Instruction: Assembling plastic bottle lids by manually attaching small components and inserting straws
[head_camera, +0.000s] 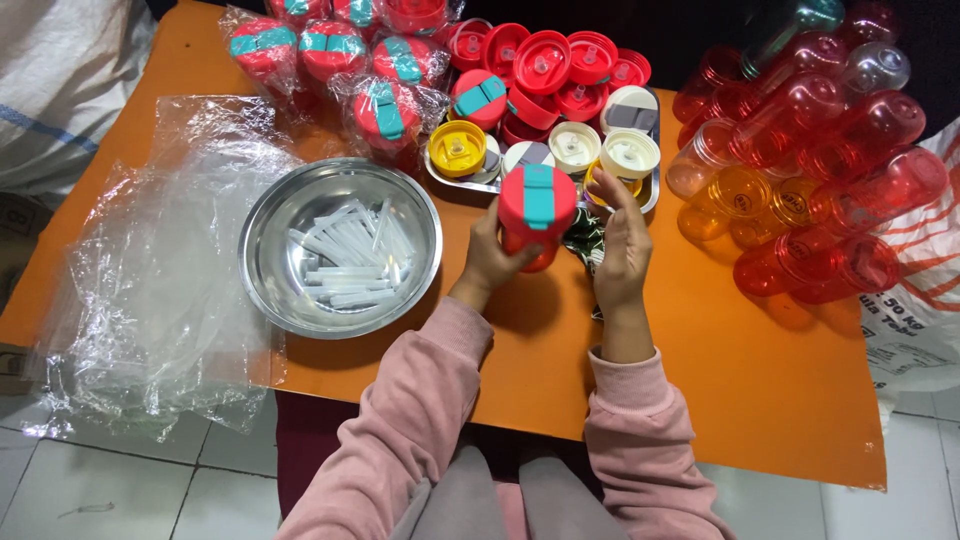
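Left hand (492, 262) grips upright red cup (535, 215), lid uppermost.

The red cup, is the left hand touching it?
Touching. The head view shows the left hand wrapped around the red cup, fingers on its side.

The table (760, 400) was orange. The held cup (536, 212) was red with a teal strap. The bowl (270, 215) was silver; the sleeves (640, 420) were pink.

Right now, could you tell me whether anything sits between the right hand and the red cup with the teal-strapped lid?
Nothing visible does. The right hand is open beside the red cup with the teal-strapped lid, which the left hand grips from the other side.
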